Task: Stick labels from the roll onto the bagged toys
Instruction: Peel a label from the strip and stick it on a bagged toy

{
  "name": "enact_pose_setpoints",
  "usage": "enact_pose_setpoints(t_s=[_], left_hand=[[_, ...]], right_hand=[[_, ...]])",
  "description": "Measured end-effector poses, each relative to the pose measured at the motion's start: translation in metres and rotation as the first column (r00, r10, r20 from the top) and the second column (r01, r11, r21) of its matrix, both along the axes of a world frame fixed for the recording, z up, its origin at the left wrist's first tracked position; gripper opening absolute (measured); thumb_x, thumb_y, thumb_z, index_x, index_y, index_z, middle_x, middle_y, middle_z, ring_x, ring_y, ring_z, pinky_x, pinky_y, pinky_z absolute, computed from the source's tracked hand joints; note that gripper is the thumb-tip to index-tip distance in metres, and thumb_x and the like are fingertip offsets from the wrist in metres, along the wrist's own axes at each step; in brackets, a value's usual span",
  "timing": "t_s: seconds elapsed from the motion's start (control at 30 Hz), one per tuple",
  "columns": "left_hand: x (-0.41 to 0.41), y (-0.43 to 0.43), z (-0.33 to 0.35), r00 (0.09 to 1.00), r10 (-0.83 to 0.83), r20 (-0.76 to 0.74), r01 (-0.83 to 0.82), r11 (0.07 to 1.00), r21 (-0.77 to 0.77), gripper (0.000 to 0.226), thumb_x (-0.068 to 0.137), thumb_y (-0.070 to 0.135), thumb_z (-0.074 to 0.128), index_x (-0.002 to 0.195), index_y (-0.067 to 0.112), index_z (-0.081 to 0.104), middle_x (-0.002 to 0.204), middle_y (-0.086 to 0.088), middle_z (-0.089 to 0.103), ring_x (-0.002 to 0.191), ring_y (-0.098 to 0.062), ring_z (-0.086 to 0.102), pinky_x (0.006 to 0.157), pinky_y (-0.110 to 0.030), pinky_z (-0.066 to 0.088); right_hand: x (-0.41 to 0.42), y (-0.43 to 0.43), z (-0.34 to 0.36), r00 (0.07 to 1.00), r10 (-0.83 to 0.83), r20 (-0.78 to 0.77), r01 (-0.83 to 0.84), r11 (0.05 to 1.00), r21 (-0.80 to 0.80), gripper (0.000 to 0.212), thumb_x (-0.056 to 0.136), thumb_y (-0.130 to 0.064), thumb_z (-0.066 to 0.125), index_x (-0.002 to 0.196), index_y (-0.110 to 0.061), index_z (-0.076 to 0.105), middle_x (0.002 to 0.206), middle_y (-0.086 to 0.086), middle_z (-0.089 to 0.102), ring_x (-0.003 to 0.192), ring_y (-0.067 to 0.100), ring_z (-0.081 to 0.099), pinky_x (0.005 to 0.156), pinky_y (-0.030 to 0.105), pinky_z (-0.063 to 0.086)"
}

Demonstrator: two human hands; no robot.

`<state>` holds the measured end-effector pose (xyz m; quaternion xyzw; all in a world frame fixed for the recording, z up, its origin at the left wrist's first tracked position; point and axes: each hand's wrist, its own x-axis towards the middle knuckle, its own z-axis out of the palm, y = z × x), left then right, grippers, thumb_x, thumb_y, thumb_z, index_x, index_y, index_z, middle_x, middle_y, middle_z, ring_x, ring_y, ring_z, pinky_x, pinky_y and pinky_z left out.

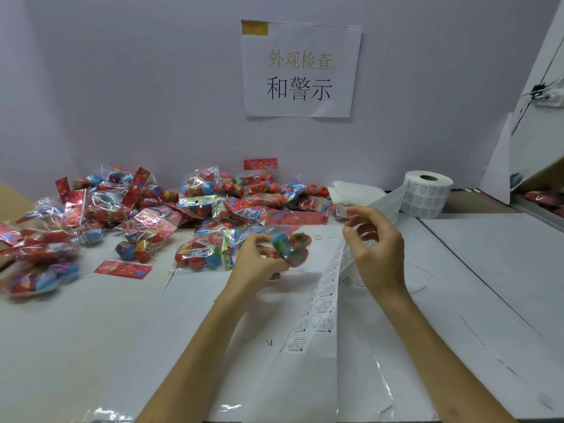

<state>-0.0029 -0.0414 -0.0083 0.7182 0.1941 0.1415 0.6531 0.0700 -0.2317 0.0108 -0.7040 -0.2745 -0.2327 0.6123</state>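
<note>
A white worktop (488, 270) runs back to a pale wall and is closed on the right by an angled white panel (500, 166). The near half and the right side lie open. The back left is crowded by a pile (183, 209) of clear bags of red and blue toys, too many to count.

The left hand (259, 261) curls its fingers round one bag (290, 248) of toys, held just above the worktop centre. The right hand (375, 239) is beside it, fingers curled, holding a single label (341, 212) at the tip of its forefinger.

One label roll (427, 193) stands at the back right. Its strip (317, 315) trails under the right hand toward the near edge. One yellow rubber band (318, 237) lies by the held bag. One printed sign (300, 68) hangs on the wall.
</note>
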Motion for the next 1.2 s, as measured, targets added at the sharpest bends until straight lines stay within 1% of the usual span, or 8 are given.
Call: enact_pose_setpoints(t_s=[0.13,0.3,0.53,0.63,0.7,0.87,1.03,1.2], left_hand=[[-0.002,0.001,0.006,0.989,-0.080,0.125,0.097,0.986,-0.132,0.025,0.076,0.003,0.080,0.094,0.011,0.066,0.083,-0.005,0.068,0.078,-0.017,0.067,0.075,-0.032,0.062],[-0.006,-0.005,0.013,0.970,-0.094,0.225,0.137,0.974,-0.183,0.044,0.069,0.043,0.084,0.103,0.017,0.072,0.088,-0.003,0.077,0.081,-0.015,0.069,0.071,-0.026,0.052],[-0.006,-0.006,0.014,0.948,-0.144,0.282,0.185,0.975,-0.125,0.038,0.068,0.018,0.078,0.104,0.008,0.074,0.100,-0.014,0.078,0.098,-0.034,0.073,0.084,-0.041,0.060],[-0.006,-0.012,0.014,0.936,-0.216,0.277,0.242,0.968,-0.064,0.034,0.071,0.015,0.081,0.105,0.011,0.077,0.101,-0.014,0.078,0.098,-0.033,0.075,0.087,-0.042,0.061],[-0.006,-0.015,0.012,0.930,-0.248,0.271,0.259,0.966,-0.007,0.024,0.078,0.009,0.084,0.097,0.024,0.080,0.095,-0.008,0.079,0.090,-0.026,0.076,0.077,-0.035,0.062],[-0.007,-0.021,0.010,0.920,-0.280,0.273,0.266,0.960,0.090,0.030,0.080,0.012,0.086,0.106,0.017,0.072,0.094,-0.009,0.076,0.085,-0.022,0.075,0.063,-0.024,0.057],[-0.011,-0.025,0.015,0.925,-0.258,0.278,0.234,0.965,0.119,0.037,0.078,0.048,0.075,0.091,0.014,0.070,0.080,-0.004,0.072,0.070,-0.019,0.071,0.057,-0.032,0.061],[-0.011,-0.024,0.014,0.928,-0.285,0.241,0.260,0.957,0.129,0.030,0.080,0.048,0.075,0.095,0.021,0.073,0.086,0.000,0.076,0.075,-0.019,0.074,0.064,-0.038,0.064]], right_hand=[[-0.001,0.000,0.000,1.000,-0.002,0.020,0.001,1.000,0.029,0.047,0.085,-0.027,0.070,0.128,-0.033,0.054,0.094,-0.017,0.071,0.088,0.008,0.065,0.083,0.017,0.047],[-0.003,0.003,0.000,0.997,0.064,0.032,-0.064,0.998,-0.011,0.076,0.083,-0.038,0.073,0.146,-0.033,0.032,0.102,-0.016,0.073,0.100,0.006,0.066,0.091,0.006,0.037],[-0.006,0.003,0.002,0.991,0.129,0.021,-0.129,0.992,-0.017,0.079,0.083,-0.041,0.073,0.149,-0.027,0.033,0.100,-0.025,0.072,0.103,-0.004,0.063,0.094,0.001,0.033],[-0.009,0.003,0.002,0.984,0.176,0.009,-0.176,0.984,-0.030,0.089,0.080,-0.051,0.075,0.152,-0.024,0.032,0.098,-0.020,0.074,0.105,-0.007,0.062,0.094,-0.003,0.029],[-0.011,0.004,0.002,0.980,0.196,-0.020,-0.196,0.980,-0.034,0.093,0.077,-0.056,0.076,0.153,-0.028,0.031,0.098,-0.019,0.074,0.107,-0.007,0.063,0.095,-0.002,0.030],[-0.013,0.006,0.003,0.953,0.288,-0.100,-0.287,0.958,0.018,0.085,0.082,-0.026,0.084,0.151,-0.033,0.036,0.113,-0.007,0.074,0.107,0.018,0.071,0.099,0.046,0.055],[-0.008,0.004,0.002,0.941,0.314,-0.130,-0.311,0.950,0.041,0.078,0.085,-0.002,0.079,0.149,-0.026,0.040,0.106,-0.013,0.075,0.097,0.016,0.074,0.083,0.030,0.061],[-0.009,0.004,0.003,0.945,0.289,-0.152,-0.290,0.957,0.013,0.077,0.083,0.002,0.078,0.145,-0.028,0.043,0.106,-0.022,0.072,0.094,0.016,0.074,0.079,0.030,0.062]])
